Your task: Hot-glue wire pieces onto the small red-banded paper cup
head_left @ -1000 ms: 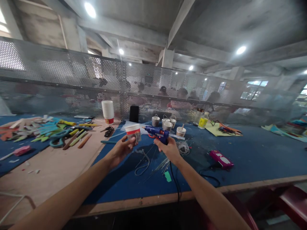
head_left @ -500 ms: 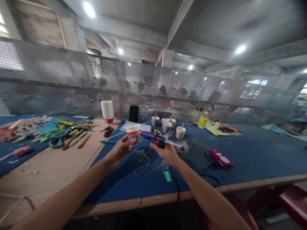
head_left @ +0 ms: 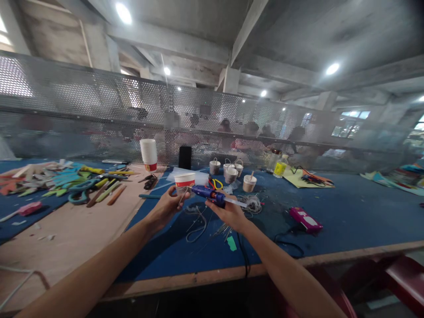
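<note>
My left hand is closed around a paper cup with a white and red band, its lower part wrapped in grey cord. A short end of cord seems to stick out near my left fingers. In my right hand is a blue glue gun, with a clear glue stick poking from its back. The gun's nozzle points left and is at the cup's side; whether it touches cannot be made out. Below both hands, loose grey cord lies on the blue mat.
Several small cord-wrapped cups stand behind the gun, near yellow-handled scissors. A stack of paper cups and a black phone are at the back. Tools and scissors lie left, a magenta device right.
The glue gun has shifted slightly left and down, bringing its nozzle over the cup's cord-wrapped side. My left hand and the cup have barely moved.
</note>
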Demonstrator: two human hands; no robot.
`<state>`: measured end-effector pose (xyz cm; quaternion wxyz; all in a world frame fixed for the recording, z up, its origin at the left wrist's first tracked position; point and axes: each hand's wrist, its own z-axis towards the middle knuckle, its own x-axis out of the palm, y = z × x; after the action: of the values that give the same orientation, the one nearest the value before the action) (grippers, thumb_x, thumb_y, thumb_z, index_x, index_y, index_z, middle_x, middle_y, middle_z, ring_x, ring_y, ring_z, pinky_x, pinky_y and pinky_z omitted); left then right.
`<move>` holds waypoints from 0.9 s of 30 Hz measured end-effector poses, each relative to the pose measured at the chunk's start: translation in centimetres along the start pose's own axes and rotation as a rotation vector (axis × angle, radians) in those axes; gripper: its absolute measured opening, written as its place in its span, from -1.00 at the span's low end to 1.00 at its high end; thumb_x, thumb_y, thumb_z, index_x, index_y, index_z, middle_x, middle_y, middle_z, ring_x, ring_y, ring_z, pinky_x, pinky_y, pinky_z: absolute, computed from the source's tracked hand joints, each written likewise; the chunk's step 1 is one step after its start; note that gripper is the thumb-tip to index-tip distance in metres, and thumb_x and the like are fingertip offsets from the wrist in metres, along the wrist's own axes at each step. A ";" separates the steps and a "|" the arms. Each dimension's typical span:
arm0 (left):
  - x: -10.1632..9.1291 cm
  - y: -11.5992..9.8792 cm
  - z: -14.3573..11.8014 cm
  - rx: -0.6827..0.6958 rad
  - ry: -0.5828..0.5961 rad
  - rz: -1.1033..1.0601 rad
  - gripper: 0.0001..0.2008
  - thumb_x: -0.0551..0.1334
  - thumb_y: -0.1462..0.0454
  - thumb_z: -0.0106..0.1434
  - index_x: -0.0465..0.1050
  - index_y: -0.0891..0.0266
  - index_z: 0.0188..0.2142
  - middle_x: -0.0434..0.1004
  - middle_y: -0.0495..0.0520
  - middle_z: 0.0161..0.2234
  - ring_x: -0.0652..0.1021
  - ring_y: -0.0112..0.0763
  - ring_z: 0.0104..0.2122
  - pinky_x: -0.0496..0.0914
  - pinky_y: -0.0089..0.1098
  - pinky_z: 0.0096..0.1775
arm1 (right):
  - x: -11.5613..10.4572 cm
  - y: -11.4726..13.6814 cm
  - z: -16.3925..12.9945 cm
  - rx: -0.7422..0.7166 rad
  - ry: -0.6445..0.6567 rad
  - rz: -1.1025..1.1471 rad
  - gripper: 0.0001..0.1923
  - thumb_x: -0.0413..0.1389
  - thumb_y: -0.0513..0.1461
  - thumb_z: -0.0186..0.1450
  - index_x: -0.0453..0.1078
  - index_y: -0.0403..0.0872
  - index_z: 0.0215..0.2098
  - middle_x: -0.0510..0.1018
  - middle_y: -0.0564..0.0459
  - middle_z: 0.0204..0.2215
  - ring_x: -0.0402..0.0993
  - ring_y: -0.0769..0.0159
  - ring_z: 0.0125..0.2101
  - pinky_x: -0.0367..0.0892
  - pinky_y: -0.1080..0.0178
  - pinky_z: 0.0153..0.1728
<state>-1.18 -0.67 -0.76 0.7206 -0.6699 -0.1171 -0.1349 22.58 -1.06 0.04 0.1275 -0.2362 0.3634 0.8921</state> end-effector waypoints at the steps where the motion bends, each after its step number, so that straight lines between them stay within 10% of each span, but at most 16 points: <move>1: 0.1 0.0 -0.1 0.002 -0.007 0.017 -0.48 0.56 0.24 -0.02 0.46 0.22 -0.09 0.47 -0.11 -0.43 0.33 -0.67 -0.60 0.19 -0.60 -0.56 | 0.1 -0.1 0.0 -0.007 -0.005 -0.016 -0.74 0.21 -0.01 0.33 0.50 0.01 -0.14 0.63 0.04 -0.39 0.58 0.14 -0.30 0.47 0.20 -0.24; 27: 0.2 0.2 0.0 0.043 0.004 0.053 -0.46 0.57 0.21 -0.03 0.41 0.20 -0.09 0.48 -0.09 -0.43 0.36 -0.60 -0.58 0.25 -0.54 -0.53 | 0.2 -0.7 -0.2 -0.127 -0.032 -0.295 -0.69 0.11 -0.01 0.41 0.44 -0.07 -0.11 0.63 0.00 -0.41 0.59 0.17 -0.43 0.37 0.27 -0.44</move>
<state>-0.90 -0.71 -0.84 0.7384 -0.6569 -0.1006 -0.1145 22.75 -0.70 -0.54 0.2475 -0.2804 0.2655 0.8886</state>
